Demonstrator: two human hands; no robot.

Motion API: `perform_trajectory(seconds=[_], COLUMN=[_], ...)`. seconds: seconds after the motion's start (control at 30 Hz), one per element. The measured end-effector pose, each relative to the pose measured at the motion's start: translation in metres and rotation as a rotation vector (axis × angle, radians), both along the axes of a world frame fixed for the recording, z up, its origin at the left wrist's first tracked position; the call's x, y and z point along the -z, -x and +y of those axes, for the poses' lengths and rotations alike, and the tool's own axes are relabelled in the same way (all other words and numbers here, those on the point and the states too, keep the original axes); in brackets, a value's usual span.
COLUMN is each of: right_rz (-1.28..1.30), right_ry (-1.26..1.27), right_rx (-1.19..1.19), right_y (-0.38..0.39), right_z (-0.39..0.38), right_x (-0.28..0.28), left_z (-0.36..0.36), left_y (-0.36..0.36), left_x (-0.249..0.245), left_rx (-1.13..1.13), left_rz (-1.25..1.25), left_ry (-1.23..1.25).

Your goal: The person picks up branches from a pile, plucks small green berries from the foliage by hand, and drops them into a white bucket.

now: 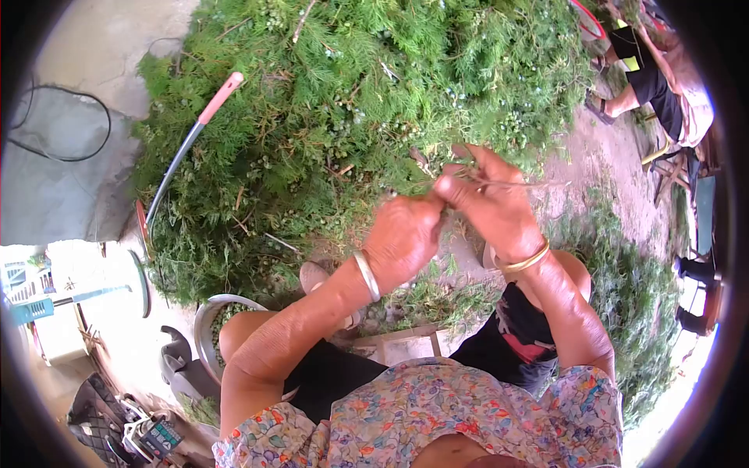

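Note:
My left hand [404, 238], with a silver bracelet at its wrist, is closed in front of me. A small dark bit shows by its knuckles, but what its fingers grip is hidden. My right hand [499, 209], wearing a gold bracelet, is closed around a thin twig [538, 184] whose bare end sticks out to the right. The two hands meet at the thumbs and fingertips. Just beyond them lies a big heap of green conifer branches [312, 148] with small pale cones among the leaves.
A curved tool with a pink handle [221, 97] rests on the heap's left side. By my left knee stands a metal basin [204, 335] holding small green pieces. More cut branches [616, 304] lie to the right. Another person [663, 86] sits at the upper right.

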State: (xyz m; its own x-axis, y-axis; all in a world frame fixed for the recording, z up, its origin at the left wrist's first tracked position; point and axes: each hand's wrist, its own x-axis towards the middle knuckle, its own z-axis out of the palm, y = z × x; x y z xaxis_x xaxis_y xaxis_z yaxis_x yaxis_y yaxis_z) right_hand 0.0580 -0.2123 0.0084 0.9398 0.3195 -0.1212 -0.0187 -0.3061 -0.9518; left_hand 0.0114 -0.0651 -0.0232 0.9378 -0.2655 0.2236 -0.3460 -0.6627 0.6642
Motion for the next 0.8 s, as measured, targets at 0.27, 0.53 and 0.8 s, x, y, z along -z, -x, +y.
perform_trajectory(seconds=[0.27,0.53,0.8], right_rz=[0.397,0.613,0.704], right_ry=[-0.745,-1.218,-1.421], right_rx=[0.195,0.189,-0.17], right_y=[-0.04,-0.068,-0.061], right_z=[-0.003,-0.013,-0.017], right_x=[-0.035,-0.011,-0.006], left_z=[0.057,0.092,0.06], left_y=[0.014,0.008,0.007], left_x=[-0.051,-0.002,0.01], left_rx=[-0.38,-0.465,-0.388], left_rz=[0.47,0.792,0.89], left_ry=[0.883,1.579,1.389])
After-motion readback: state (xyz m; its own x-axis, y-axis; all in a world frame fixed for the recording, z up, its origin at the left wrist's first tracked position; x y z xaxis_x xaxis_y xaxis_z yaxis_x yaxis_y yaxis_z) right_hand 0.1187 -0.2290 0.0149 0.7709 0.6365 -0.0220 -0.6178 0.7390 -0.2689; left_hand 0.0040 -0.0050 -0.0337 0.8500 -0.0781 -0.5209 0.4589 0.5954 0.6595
